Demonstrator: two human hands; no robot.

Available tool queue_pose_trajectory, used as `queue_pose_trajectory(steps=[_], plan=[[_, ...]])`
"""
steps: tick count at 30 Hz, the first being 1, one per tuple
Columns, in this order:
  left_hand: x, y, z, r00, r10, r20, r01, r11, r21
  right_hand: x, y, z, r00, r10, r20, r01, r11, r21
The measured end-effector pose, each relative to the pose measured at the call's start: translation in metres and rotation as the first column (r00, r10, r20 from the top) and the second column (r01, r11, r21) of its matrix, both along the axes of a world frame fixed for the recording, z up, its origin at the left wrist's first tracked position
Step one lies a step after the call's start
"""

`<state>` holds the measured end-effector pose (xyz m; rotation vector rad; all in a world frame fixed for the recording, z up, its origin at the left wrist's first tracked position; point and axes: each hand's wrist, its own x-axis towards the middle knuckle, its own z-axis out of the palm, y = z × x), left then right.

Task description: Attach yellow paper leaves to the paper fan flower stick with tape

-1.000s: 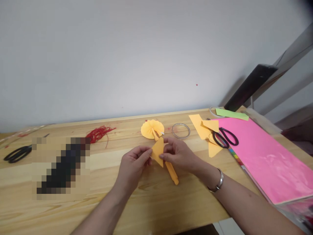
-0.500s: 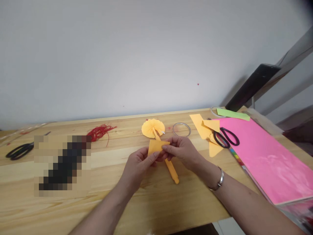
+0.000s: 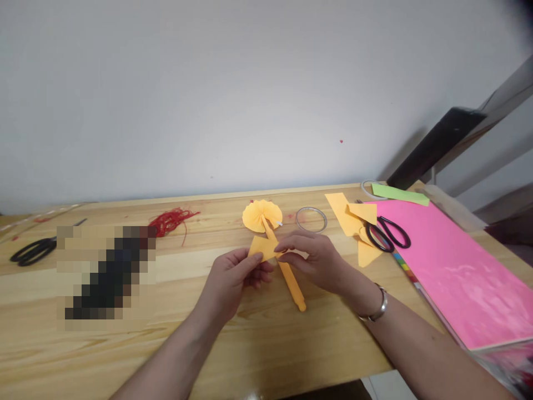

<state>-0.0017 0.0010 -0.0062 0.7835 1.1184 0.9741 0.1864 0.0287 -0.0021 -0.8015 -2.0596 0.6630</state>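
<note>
A small piece of yellow-orange paper [image 3: 259, 246] is pinched between the thumb and fingers of my left hand [image 3: 235, 272]. At the paper's right edge is my right hand [image 3: 314, 258], its thumb and forefinger a little apart; whether they touch the paper is hard to tell. Just beyond and below the hands lies a paper fan [image 3: 256, 215], a round pleated yellow head on a long rolled-paper handle [image 3: 293, 286]. The paper and my right hand cover the handle's middle. A small white piece [image 3: 279, 223] shows at the fan's right side.
Behind my right hand lies a metal ring [image 3: 311, 220]. Rightward are yellow paper offcuts [image 3: 343, 214], black-handled scissors [image 3: 393, 232], a pink paper stack [image 3: 453, 266] and a green strip [image 3: 400, 194]. Red thread [image 3: 170, 222], other scissors [image 3: 33, 251] and a blurred-out dark object [image 3: 108, 278] lie left.
My right thumb and forefinger have parted and drawn slightly away from the paper. The paper has tilted in my left hand, which keeps hold of it. The view has shifted slightly.
</note>
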Motion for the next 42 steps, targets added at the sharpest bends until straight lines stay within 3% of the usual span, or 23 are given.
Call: queue_pose_trajectory(steps=[7, 11, 16, 22, 28, 31, 38, 42], plan=[[0.000, -0.002, 0.001, 1.000, 0.004, 0.018, -0.005, 0.999, 0.033, -0.002, 0.001, -0.006, 0.998, -0.064, -0.029, 0.066, 0.993, 0.094], [0.001, -0.003, 0.001, 0.995, 0.102, 0.001, -0.100, 0.970, 0.224, -0.001, 0.002, -0.005, 0.987, -0.127, -0.099, 0.132, 0.990, 0.046], [0.002, -0.005, -0.001, 0.978, 0.132, -0.159, -0.060, 0.918, 0.392, -0.001, 0.002, -0.002, 0.973, -0.159, -0.167, 0.160, 0.987, -0.007], [-0.001, -0.007, -0.009, 0.824, 0.352, -0.444, -0.067, 0.839, 0.541, 0.000, 0.002, -0.002, 0.972, -0.147, -0.182, 0.151, 0.988, 0.009], [-0.002, -0.008, -0.009, 0.699, 0.476, -0.533, -0.020, 0.759, 0.651, -0.001, 0.001, -0.002, 0.970, -0.138, -0.199, 0.141, 0.990, 0.002], [-0.002, -0.010, -0.003, 0.701, 0.465, -0.542, -0.023, 0.773, 0.634, -0.001, 0.000, 0.001, 0.967, -0.139, -0.214, 0.134, 0.990, -0.037], [0.003, -0.012, 0.010, 0.791, 0.407, -0.457, -0.116, 0.833, 0.541, -0.003, -0.001, 0.009, 0.958, -0.137, -0.253, 0.077, 0.969, -0.233], [0.008, -0.013, 0.012, 0.793, 0.412, -0.450, -0.135, 0.838, 0.529, -0.004, -0.001, 0.011, 0.943, -0.139, -0.302, 0.031, 0.941, -0.336]])
